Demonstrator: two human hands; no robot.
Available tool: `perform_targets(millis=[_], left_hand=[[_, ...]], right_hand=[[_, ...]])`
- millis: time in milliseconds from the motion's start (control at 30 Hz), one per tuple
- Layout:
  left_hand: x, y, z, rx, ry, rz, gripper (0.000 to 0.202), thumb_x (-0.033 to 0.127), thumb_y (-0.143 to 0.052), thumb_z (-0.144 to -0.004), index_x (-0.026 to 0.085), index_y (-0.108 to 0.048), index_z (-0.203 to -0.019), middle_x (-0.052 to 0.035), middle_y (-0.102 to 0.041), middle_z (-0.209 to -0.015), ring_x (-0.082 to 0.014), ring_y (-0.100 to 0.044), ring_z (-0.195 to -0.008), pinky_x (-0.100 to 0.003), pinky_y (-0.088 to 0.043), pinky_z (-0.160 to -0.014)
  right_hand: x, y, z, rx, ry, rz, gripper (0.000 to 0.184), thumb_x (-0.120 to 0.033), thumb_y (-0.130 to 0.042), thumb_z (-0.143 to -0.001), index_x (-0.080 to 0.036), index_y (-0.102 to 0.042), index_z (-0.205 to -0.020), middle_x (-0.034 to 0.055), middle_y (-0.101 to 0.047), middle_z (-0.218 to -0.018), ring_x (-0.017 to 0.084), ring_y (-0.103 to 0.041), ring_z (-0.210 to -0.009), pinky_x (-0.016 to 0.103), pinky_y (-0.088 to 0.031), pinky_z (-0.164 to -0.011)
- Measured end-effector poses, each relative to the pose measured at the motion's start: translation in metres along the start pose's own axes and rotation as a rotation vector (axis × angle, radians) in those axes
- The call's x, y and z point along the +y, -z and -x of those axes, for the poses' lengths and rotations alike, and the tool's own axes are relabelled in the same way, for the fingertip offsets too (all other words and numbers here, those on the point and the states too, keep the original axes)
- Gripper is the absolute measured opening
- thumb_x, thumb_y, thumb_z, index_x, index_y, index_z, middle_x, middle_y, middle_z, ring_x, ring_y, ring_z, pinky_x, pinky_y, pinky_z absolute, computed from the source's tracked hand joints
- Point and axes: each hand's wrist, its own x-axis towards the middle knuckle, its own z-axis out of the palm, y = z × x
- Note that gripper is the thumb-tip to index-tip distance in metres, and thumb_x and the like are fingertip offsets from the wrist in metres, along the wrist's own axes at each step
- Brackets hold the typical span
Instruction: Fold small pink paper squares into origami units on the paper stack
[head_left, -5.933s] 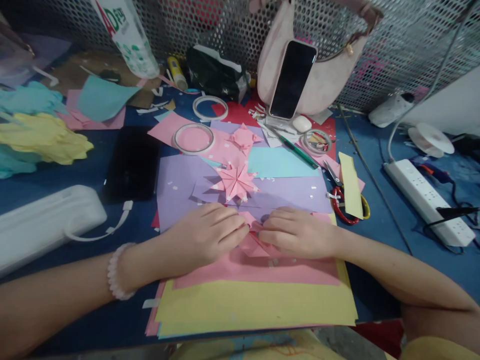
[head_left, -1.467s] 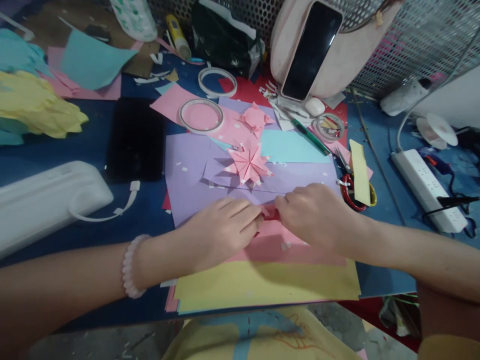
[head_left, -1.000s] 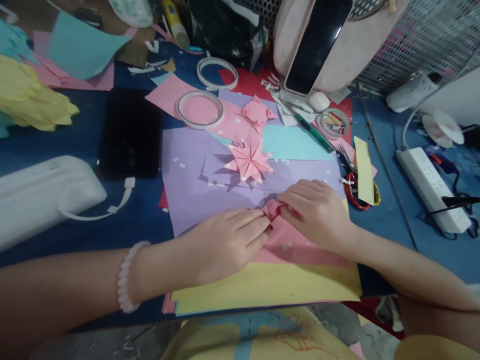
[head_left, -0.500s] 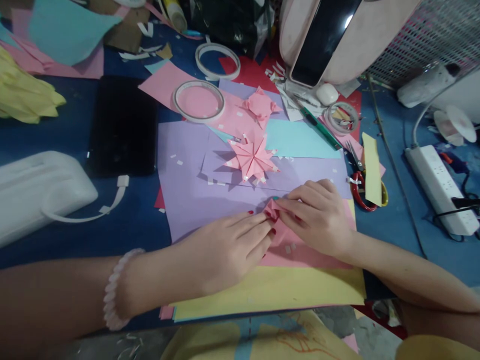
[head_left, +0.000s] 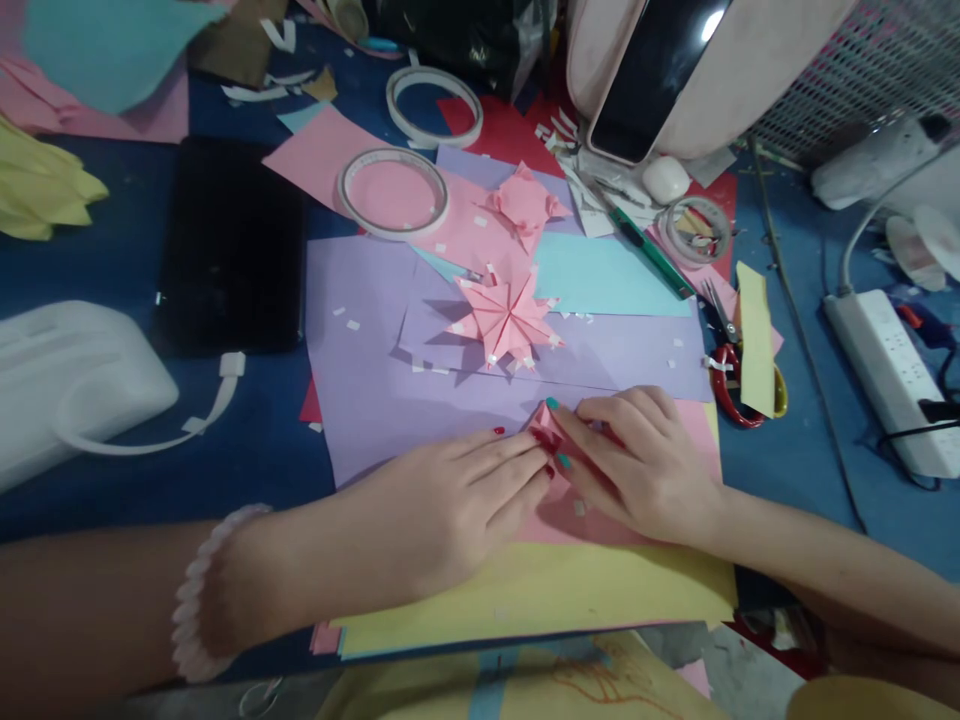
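Observation:
A small folded piece of pink paper (head_left: pixel 547 424) lies on the stacked sheets between my hands. My left hand (head_left: pixel 469 500) is flat and palm down, its red-nailed fingertips pressing on the paper's left side. From the right, my right hand (head_left: pixel 637 455) meets the same piece, its green-nailed fingers closed on its edge; the exact grip is partly hidden. Just beyond lies a pink pointed paper star (head_left: pixel 506 312) with small white tape bits on its tips. Behind it sits a second folded pink paper shape (head_left: pixel 523 205).
Two rolls of tape (head_left: pixel 393 193) lie at the back on coloured paper. Further right are a green cutter (head_left: pixel 651 252), scissors (head_left: pixel 726 370) and a white power strip (head_left: pixel 896 380). A black tablet (head_left: pixel 231 245) and a white device with a cable (head_left: pixel 82 375) stand left.
The right hand has shifted slightly nearer to me, and its green-nailed fingers now show on the folded paper. The left hand stays in place on the paper.

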Motion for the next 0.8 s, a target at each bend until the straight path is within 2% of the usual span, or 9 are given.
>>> perform_targets(millis=[200, 400, 600, 800], left_hand=[[-0.0008, 0.0037, -0.0003, -0.009, 0.001, 0.012, 0.049, 0.009, -0.024, -0.108, 0.005, -0.067, -0.13, -0.0135, -0.072, -0.132, -0.0229, -0.067, -0.123, -0.037, -0.048, -0.108], [-0.0014, 0.0046, -0.0009, -0.039, 0.008, -0.004, 0.05, 0.011, -0.023, -0.109, 0.009, -0.069, -0.13, -0.0099, -0.073, -0.132, -0.021, -0.066, -0.123, -0.036, -0.047, -0.107], [-0.0001, 0.0004, 0.0007, -0.003, 0.031, -0.011, 0.047, 0.013, -0.028, -0.107, 0.012, -0.068, -0.132, -0.009, -0.071, -0.136, -0.0209, -0.063, -0.126, -0.035, -0.045, -0.109], [-0.0001, 0.005, -0.0024, -0.048, 0.022, -0.037, 0.06, 0.01, -0.015, -0.109, 0.013, -0.072, -0.126, -0.0064, -0.075, -0.127, -0.0194, -0.066, -0.118, -0.035, -0.043, -0.106]], right_hand=[[0.0011, -0.0003, 0.0062, -0.041, 0.008, -0.073, 0.032, -0.025, -0.047, -0.103, -0.01, -0.068, -0.122, 0.0132, -0.068, -0.107, 0.024, -0.057, -0.094, 0.037, -0.045, -0.082], [0.0054, 0.0012, 0.0077, -0.165, 0.056, -0.121, 0.043, -0.037, -0.048, -0.105, -0.011, -0.065, -0.134, 0.0143, -0.072, -0.127, 0.027, -0.052, -0.113, 0.04, -0.039, -0.097], [0.007, 0.0004, 0.0089, -0.216, 0.086, -0.107, 0.062, -0.051, -0.026, -0.111, -0.01, -0.065, -0.136, 0.0154, -0.072, -0.132, 0.028, -0.05, -0.119, 0.04, -0.034, -0.099], [0.0048, -0.0024, 0.0097, -0.231, 0.071, -0.102, 0.072, -0.058, -0.016, -0.111, -0.011, -0.063, -0.14, 0.0138, -0.068, -0.141, 0.029, -0.05, -0.125, 0.04, -0.031, -0.103]])
